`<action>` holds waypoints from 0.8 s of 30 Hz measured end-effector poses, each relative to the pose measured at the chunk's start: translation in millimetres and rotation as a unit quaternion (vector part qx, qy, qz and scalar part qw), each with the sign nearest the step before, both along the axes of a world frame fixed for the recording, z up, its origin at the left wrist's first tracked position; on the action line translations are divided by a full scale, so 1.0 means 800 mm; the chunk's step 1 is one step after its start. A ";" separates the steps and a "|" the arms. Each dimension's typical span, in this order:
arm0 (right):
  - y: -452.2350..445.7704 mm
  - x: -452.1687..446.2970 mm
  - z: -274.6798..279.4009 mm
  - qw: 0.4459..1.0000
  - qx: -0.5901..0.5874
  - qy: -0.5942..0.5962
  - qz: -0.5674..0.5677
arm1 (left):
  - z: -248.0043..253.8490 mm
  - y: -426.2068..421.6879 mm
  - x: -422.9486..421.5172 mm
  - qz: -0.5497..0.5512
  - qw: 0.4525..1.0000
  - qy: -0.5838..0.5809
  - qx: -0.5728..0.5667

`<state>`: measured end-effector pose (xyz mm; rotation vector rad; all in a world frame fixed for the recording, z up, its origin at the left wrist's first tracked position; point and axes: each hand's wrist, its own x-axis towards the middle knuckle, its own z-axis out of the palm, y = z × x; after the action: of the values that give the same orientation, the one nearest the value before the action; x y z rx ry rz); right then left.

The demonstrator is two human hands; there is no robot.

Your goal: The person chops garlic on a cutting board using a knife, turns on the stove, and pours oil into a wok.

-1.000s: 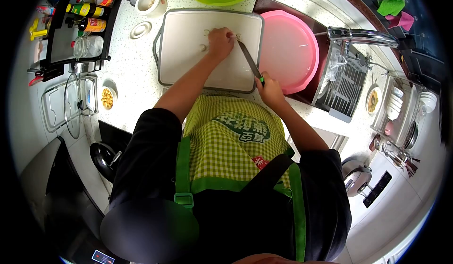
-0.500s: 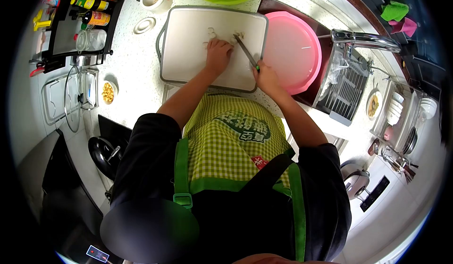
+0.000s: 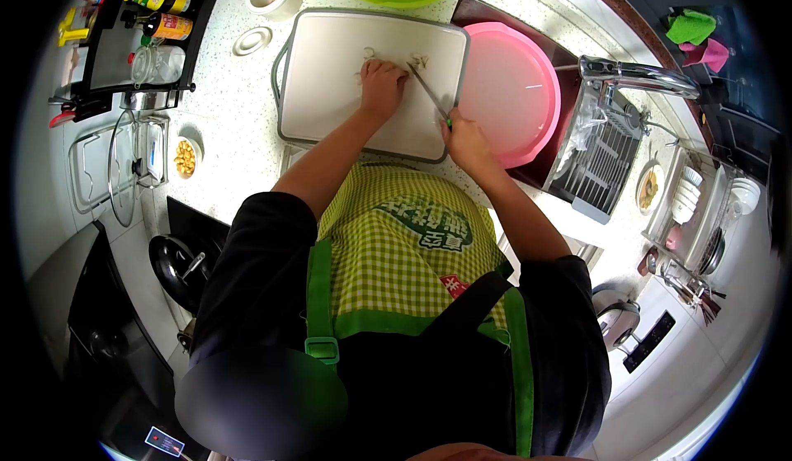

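One knife (image 3: 428, 92), gripped by the right hand (image 3: 468, 143), points to eleven o'clock, near the left hand (image 3: 382, 91), whose curled fingers hide any pinch.

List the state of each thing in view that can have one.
White rectangular grey-rimmed board: flat, pale bits on it
Long metal-bladed knife: held, angled over board
Right hand: closed on knife
Left hand: lowered at board, grip unclear
Round white jar: open, lid beside it
Small round bowl of yellowish-brown pieces: uncovered
Round pink basin: uncovered
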<state>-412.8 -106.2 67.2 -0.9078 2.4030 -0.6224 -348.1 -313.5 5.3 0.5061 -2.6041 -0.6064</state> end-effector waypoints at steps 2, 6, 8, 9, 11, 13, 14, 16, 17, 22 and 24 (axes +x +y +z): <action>0.000 0.001 -0.006 1.000 0.021 -0.008 0.005 | -0.001 0.000 -0.001 0.001 1.000 -0.003 -0.003; -0.002 0.001 -0.001 0.999 0.035 0.001 0.019 | -0.001 -0.001 0.000 0.001 1.000 -0.006 -0.007; -0.006 0.002 0.001 0.998 0.049 0.002 0.028 | -0.001 -0.001 0.000 0.001 1.000 -0.007 0.000; -0.008 0.001 -0.002 0.998 0.049 0.002 0.028 | -0.002 -0.002 0.000 0.000 1.000 -0.007 0.006; -0.014 -0.001 -0.015 0.998 0.035 -0.029 0.032 | -0.002 -0.003 0.000 0.000 1.000 -0.013 0.007; -0.021 0.000 -0.018 0.999 0.034 -0.025 0.031 | -0.002 -0.003 0.001 -0.001 1.000 -0.019 0.008; -0.023 -0.001 -0.019 0.999 0.032 -0.020 0.030 | -0.001 -0.003 0.001 0.001 1.000 -0.021 0.010; -0.022 -0.001 -0.026 0.999 0.026 -0.013 0.031 | -0.002 -0.004 0.002 0.003 1.000 -0.022 0.013; -0.021 -0.002 -0.030 0.999 0.020 -0.005 0.032 | -0.003 -0.004 0.002 0.003 1.000 -0.025 0.015; -0.015 0.001 -0.012 0.999 0.031 -0.011 0.029 | -0.001 -0.003 0.003 0.010 0.999 -0.017 0.027; -0.013 0.002 -0.007 0.999 0.035 -0.007 0.030 | -0.001 -0.003 0.001 0.012 1.000 -0.017 0.021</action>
<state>-411.5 -116.7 61.8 -0.9388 2.3611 -0.5165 -347.2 -315.6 4.8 0.5651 -2.6182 -0.6525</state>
